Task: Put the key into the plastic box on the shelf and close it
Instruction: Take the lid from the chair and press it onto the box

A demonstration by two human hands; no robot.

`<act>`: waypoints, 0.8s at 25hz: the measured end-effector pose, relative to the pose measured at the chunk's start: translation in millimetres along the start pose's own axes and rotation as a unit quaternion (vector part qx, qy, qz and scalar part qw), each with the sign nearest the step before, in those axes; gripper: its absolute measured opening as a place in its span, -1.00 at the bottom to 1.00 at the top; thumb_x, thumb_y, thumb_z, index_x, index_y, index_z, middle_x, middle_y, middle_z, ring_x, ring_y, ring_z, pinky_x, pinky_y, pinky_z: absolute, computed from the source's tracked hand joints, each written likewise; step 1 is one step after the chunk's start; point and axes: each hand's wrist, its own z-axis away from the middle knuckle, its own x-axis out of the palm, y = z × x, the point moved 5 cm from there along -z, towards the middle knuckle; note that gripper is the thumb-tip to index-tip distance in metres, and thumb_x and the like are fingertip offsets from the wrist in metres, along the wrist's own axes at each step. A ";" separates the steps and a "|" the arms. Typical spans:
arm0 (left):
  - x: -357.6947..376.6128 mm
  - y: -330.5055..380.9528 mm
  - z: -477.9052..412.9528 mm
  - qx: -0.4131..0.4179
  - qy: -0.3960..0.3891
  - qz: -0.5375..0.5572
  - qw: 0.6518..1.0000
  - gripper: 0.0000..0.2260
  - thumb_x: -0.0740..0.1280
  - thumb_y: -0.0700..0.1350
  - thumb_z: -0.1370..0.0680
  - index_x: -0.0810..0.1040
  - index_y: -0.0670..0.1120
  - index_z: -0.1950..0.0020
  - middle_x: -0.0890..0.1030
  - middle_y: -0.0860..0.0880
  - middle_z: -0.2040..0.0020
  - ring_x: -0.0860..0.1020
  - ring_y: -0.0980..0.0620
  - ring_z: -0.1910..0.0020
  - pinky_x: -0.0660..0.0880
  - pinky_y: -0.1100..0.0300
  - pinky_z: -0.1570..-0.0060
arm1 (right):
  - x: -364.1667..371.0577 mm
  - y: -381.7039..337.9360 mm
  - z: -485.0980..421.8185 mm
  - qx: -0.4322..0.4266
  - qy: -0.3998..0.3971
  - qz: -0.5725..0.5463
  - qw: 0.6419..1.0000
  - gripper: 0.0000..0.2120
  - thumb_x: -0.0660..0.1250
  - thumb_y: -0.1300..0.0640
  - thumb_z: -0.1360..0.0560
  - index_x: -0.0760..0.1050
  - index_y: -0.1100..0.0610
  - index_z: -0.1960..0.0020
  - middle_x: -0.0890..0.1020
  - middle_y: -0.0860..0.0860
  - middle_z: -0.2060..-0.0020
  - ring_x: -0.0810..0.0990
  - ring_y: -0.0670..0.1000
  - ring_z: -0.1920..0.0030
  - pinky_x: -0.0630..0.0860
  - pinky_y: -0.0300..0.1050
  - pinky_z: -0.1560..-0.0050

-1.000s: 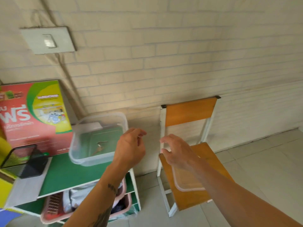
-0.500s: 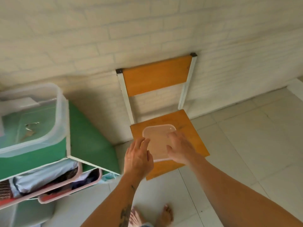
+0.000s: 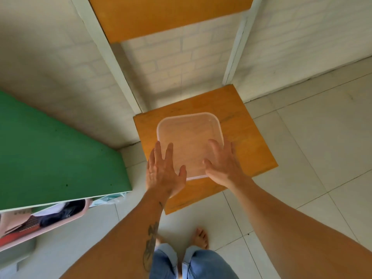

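Note:
A clear square plastic lid (image 3: 189, 137) lies flat on the orange seat of a chair (image 3: 249, 137). My left hand (image 3: 163, 172) hovers over the lid's near left corner, fingers spread, holding nothing. Over the lid's near right corner is my right hand (image 3: 223, 162), also spread and empty. Whether either hand touches the lid I cannot tell. The plastic box and the key are out of view to the left.
The green shelf (image 3: 50, 158) fills the left side, with a pink basket of clothes (image 3: 40, 222) on the level beneath. The chair's back (image 3: 169, 15) stands against the white brick wall. My bare feet (image 3: 200, 238) are on the tiled floor below.
My view has swung right and down from the shelf to the chair. The box with the key has left the frame. Both hands have come down over the lid.

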 end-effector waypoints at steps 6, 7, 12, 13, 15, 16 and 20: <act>13.8 -2.1 -8.5 -0.035 0.000 0.084 0.996 -0.39 0.24 0.11 -0.50 0.11 0.14 -0.52 -0.10 -0.01 -0.60 0.02 -0.12 -0.54 0.32 -0.13 -0.41 | 9.3 6.6 -2.8 0.028 0.017 -0.058 0.998 -0.44 0.35 -0.08 -0.49 0.22 -0.06 -0.42 0.19 0.08 -0.38 0.28 0.18 -0.34 0.44 0.17 -0.29; 9.8 -0.2 -6.7 -0.043 -0.003 0.106 0.993 -0.40 0.25 0.08 -0.50 0.14 0.14 -0.51 -0.08 0.00 -0.60 0.02 -0.11 -0.54 0.31 -0.12 -0.41 | 6.6 4.8 -0.6 0.036 0.011 -0.067 0.997 -0.44 0.34 -0.10 -0.49 0.22 -0.07 -0.42 0.19 0.08 -0.38 0.27 0.17 -0.34 0.45 0.16 -0.29; -46.4 12.0 18.3 -0.033 0.020 0.123 0.992 -0.47 0.28 0.02 -0.52 0.28 0.10 -0.49 0.07 -0.04 -0.59 0.09 -0.11 -0.52 0.29 -0.12 -0.41 | -41.1 -18.1 28.1 0.026 0.025 0.003 0.999 -0.49 0.26 -0.16 -0.51 0.26 -0.11 -0.42 0.25 0.14 -0.38 0.34 0.20 -0.30 0.45 0.15 -0.26; -64.4 16.0 25.8 -0.029 0.036 0.129 0.991 -0.47 0.29 0.01 -0.51 0.31 0.07 -0.48 0.12 -0.05 -0.57 0.12 -0.12 -0.50 0.30 -0.12 -0.39 | -56.2 -26.0 37.1 0.022 0.037 0.015 0.999 -0.50 0.26 -0.16 -0.51 0.27 -0.11 -0.41 0.26 0.15 -0.37 0.34 0.20 -0.29 0.44 0.14 -0.27; -103.7 28.0 43.2 -0.021 0.078 0.144 0.986 -0.48 0.32 -0.03 -0.49 0.37 0.01 -0.46 0.21 -0.09 -0.54 0.18 -0.16 -0.45 0.32 -0.14 -0.36 | -87.6 -45.2 57.7 0.020 0.062 0.027 0.997 -0.51 0.24 -0.18 -0.51 0.29 -0.11 -0.40 0.30 0.16 -0.35 0.35 0.19 -0.29 0.42 0.12 -0.26; -123.7 34.5 52.7 -0.017 0.101 0.152 0.983 -0.49 0.34 -0.05 -0.48 0.40 -0.02 -0.44 0.25 -0.12 -0.52 0.22 -0.19 -0.41 0.34 -0.14 -0.34 | -102.5 -55.3 69.2 0.020 0.073 0.026 0.997 -0.51 0.24 -0.19 -0.51 0.30 -0.11 -0.40 0.32 0.16 -0.33 0.36 0.19 -0.28 0.41 0.11 -0.25; -210.9 58.5 91.1 -0.004 0.178 0.179 0.968 -0.54 0.34 -0.16 -0.48 0.46 -0.10 -0.39 0.32 -0.19 -0.47 0.30 -0.24 -0.35 0.35 -0.13 -0.31 | -169.9 -100.9 115.8 0.012 0.116 0.009 0.993 -0.51 0.20 -0.19 -0.51 0.31 -0.11 -0.41 0.35 0.17 -0.28 0.36 0.20 -0.25 0.40 0.12 -0.23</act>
